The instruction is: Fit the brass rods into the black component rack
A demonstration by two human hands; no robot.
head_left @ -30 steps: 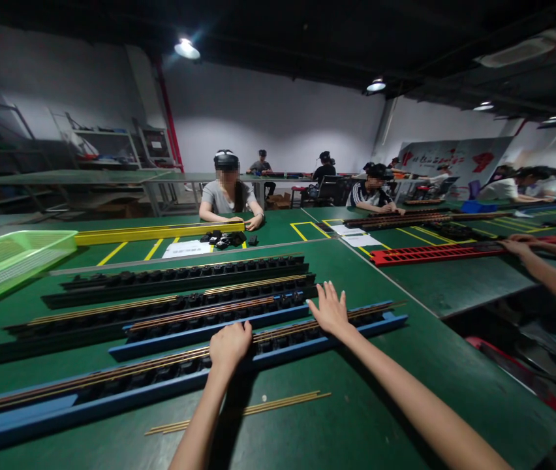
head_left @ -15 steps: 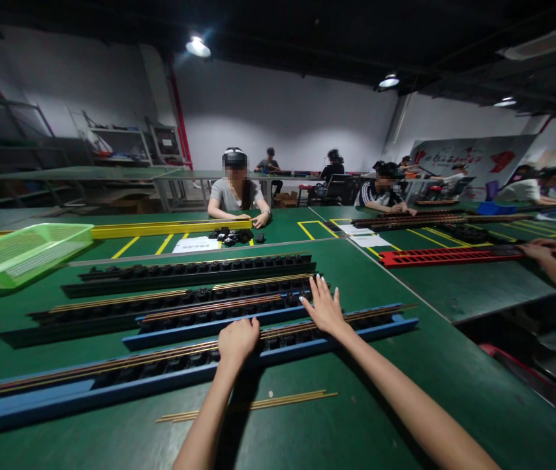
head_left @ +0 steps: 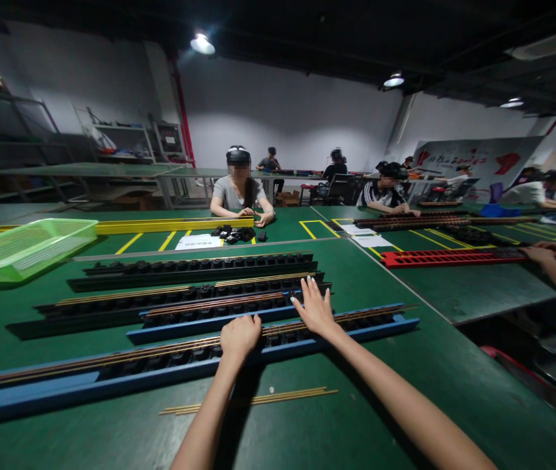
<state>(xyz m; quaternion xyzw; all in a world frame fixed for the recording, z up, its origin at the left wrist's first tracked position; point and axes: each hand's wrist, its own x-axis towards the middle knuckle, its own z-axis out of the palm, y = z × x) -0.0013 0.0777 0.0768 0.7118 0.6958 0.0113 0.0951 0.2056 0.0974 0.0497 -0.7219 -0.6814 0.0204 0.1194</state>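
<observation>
A long blue channel (head_left: 160,377) crosses the table, with black blocks and thin brass-coloured rods (head_left: 151,354) along it. My left hand (head_left: 240,336) rests over its middle, fingers curled; the fingertips and anything in them are hidden. Farther right, my right hand (head_left: 315,308) is open with fingers spread, palm down across the near channel, fingertips by the right end of a shorter blue channel (head_left: 219,322). That shorter one carries copper-coloured rods (head_left: 214,304). In front of the long channel, several loose brass rods (head_left: 292,396) lie on the table, partly behind my left forearm.
Black channels (head_left: 194,277) lie beyond the blue ones. A green basket (head_left: 38,251) stands at the left, near a yellow rail (head_left: 175,225). Across the table a person (head_left: 239,189) sits by black pieces (head_left: 233,234). At right, another person's hand (head_left: 540,253) touches a red rail (head_left: 454,259).
My right hand has moved slightly left along the channels, its fingers still spread. My left hand stays in about the same place. The view has shifted a little.
</observation>
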